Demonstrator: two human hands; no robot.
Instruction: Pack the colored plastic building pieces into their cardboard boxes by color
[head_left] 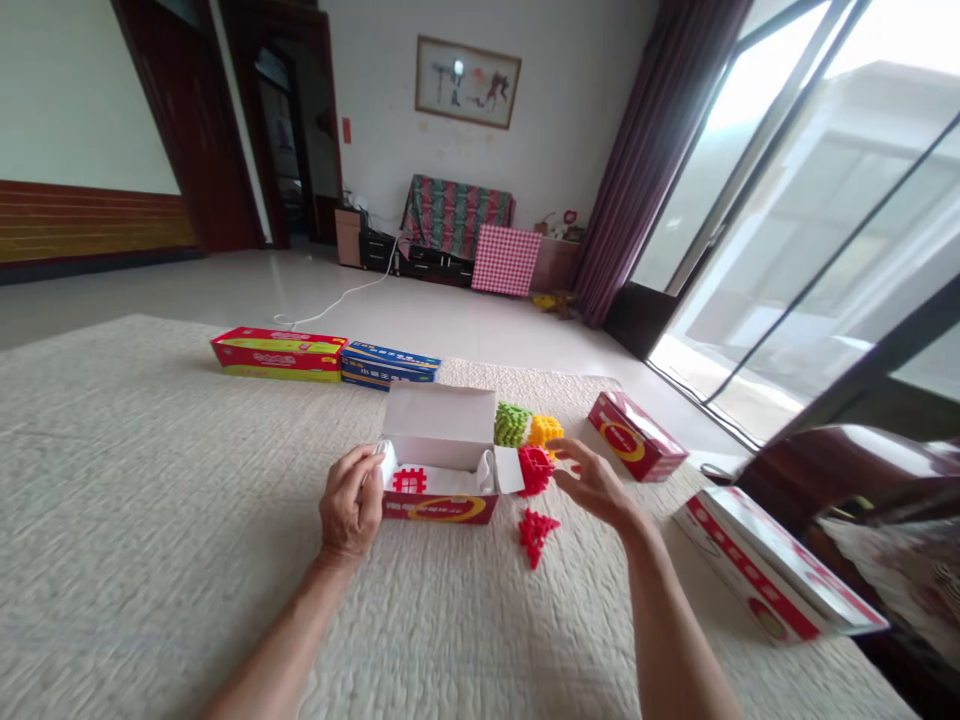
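An open dark-red cardboard box (441, 509) with a white inside stands in front of me, its lid tipped back. Inside it lies a red lattice building-block piece (409, 481). At the box's left end, my left hand (351, 505) has its fingers closed on the white side flap. My right hand (592, 482) is held right of the box, fingers apart, close beside a red block cube (535, 470); whether the fingertips touch it I cannot tell. Behind that cube sit a green block cube (513, 424) and a yellow one (546, 431). Nearer me lies a red triangular block piece (536, 536).
A red-and-yellow box (279, 356) and a blue box (390, 366) lie end to end at the far left. To the right are a closed dark-red box (637, 436) and a white-and-red box (776, 565). All stand on a cream quilted cover (187, 520).
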